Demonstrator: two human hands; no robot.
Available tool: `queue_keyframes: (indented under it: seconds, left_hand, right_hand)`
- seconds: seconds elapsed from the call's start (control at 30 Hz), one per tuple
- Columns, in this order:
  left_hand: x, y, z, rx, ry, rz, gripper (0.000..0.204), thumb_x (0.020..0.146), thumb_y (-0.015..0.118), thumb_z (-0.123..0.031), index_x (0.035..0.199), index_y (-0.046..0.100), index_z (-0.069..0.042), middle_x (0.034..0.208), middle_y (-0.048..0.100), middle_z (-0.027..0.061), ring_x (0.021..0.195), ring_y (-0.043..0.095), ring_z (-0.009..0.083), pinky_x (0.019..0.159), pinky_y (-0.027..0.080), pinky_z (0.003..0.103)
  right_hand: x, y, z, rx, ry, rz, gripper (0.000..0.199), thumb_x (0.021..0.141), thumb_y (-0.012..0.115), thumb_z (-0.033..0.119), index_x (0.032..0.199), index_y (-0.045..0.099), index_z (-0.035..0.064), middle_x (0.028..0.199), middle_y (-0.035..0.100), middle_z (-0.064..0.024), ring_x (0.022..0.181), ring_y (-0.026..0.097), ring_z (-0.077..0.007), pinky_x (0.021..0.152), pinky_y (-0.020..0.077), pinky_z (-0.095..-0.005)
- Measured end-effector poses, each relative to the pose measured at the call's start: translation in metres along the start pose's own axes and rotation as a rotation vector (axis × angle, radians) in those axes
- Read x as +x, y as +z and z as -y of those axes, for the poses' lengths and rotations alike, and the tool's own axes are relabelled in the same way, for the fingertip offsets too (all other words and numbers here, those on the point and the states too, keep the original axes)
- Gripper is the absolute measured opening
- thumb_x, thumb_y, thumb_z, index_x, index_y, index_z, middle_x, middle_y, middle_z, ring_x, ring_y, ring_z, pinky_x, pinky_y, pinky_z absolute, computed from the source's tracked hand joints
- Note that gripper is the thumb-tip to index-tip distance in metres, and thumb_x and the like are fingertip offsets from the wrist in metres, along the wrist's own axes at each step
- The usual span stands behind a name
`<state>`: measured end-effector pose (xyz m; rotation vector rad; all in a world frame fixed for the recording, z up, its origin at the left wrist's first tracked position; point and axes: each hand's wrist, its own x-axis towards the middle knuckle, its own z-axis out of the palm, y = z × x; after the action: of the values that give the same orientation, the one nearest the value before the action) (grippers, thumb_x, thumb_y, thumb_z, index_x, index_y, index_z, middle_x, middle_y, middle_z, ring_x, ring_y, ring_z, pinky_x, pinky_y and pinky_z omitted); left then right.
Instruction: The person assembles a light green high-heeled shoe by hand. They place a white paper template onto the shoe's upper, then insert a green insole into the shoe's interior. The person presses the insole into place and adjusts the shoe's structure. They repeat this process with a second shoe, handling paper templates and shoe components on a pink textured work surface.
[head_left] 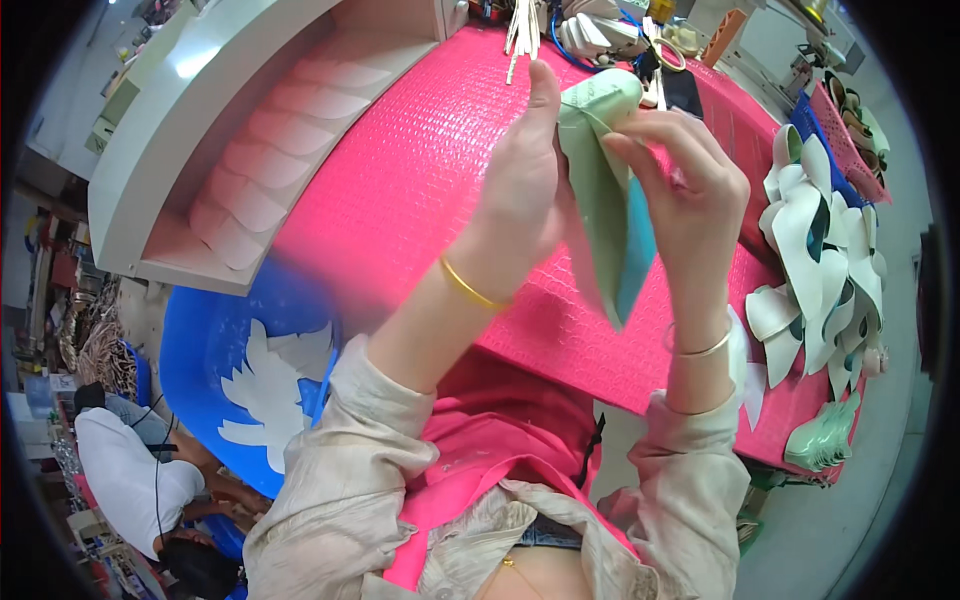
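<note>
A pale green shoe upper (600, 185), with a teal-blue inner side, stands upright above the pink table, folded so that its lower end narrows to a point. My left hand (522, 170) holds it from the left, thumb pointing up along its edge; the fingers behind it are hidden. From the other side, my right hand (690, 165) pinches at the piece near its top edge, where a thin pale strip or cord runs across. I cannot make out exactly what lies between those fingertips.
On the left stands a curved pale machine (150, 170) with a row of pale sole-shaped pieces (270, 150). A blue basin (205, 420) below holds white cut pieces. White uppers (815, 250) pile at right, near stacked green pieces (825, 435). Loose strips (523, 30) lie at the back.
</note>
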<state>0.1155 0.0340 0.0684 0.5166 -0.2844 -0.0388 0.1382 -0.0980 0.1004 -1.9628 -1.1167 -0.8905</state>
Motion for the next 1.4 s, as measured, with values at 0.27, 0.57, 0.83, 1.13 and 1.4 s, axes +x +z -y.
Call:
queue_keyframes:
  seconds: [0.27, 0.57, 0.83, 1.13, 1.4]
  left_hand:
    - [-0.039, 0.044, -0.064, 0.222, 0.338, -0.306, 0.037, 0.093, 0.038, -0.034, 0.097, 0.056, -0.002, 0.091, 0.061, 0.0049, 0.082, 0.059, 0.0157, 0.073, 0.047, 0.027]
    - [-0.001, 0.041, -0.001, 0.479, 0.368, -0.300, 0.050, 0.093, 0.035, -0.044, 0.093, 0.059, -0.001, 0.076, 0.058, 0.0005, 0.065, 0.050, 0.0054, 0.057, 0.040, 0.021]
    - [-0.025, 0.032, -0.004, 0.207, -0.006, -0.141, 0.046, 0.092, 0.043, -0.035, 0.102, 0.058, 0.007, 0.089, 0.062, 0.0118, 0.086, 0.056, 0.0117, 0.077, 0.043, 0.029]
    - [-0.014, -0.030, 0.004, 1.263, 0.030, 0.402, 0.030, 0.083, 0.060, -0.025, 0.097, 0.060, 0.002, 0.085, 0.062, 0.0157, 0.077, 0.060, 0.0208, 0.070, 0.047, 0.032]
    - [-0.066, -0.048, 0.044, 1.138, 0.003, 0.453, 0.028, 0.083, 0.060, -0.019, 0.104, 0.057, 0.000, 0.100, 0.060, 0.0131, 0.093, 0.056, 0.0230, 0.083, 0.043, 0.033]
  right_hand:
    - [-0.074, -0.109, -0.137, 1.411, 0.537, -0.335, 0.022, 0.089, 0.043, 0.010, 0.107, 0.048, -0.0024, 0.102, 0.055, -0.0132, 0.102, 0.054, -0.0239, 0.093, 0.0408, -0.0387]
    - [-0.006, 0.030, 0.006, -0.050, 0.057, -0.176, 0.027, 0.072, 0.065, 0.014, 0.096, 0.060, 0.0026, 0.090, 0.060, -0.0134, 0.087, 0.056, -0.0294, 0.084, 0.0417, -0.0382]
    - [-0.001, -0.031, -0.071, 1.535, 1.228, 0.068, 0.026, 0.091, 0.046, 0.023, 0.100, 0.057, 0.0018, 0.090, 0.064, -0.0092, 0.078, 0.062, -0.0184, 0.076, 0.0492, -0.0297]
    - [-0.032, -0.023, -0.101, 1.150, 0.908, 0.636, 0.036, 0.091, 0.046, 0.035, 0.097, 0.056, 0.0010, 0.082, 0.060, -0.0054, 0.078, 0.057, -0.0092, 0.068, 0.0452, -0.0224]
    - [-0.083, -0.022, -0.081, 0.824, 1.225, 0.787, 0.034, 0.084, 0.059, 0.035, 0.097, 0.054, 0.0043, 0.076, 0.055, 0.0018, 0.064, 0.050, -0.0038, 0.055, 0.0381, -0.0179]
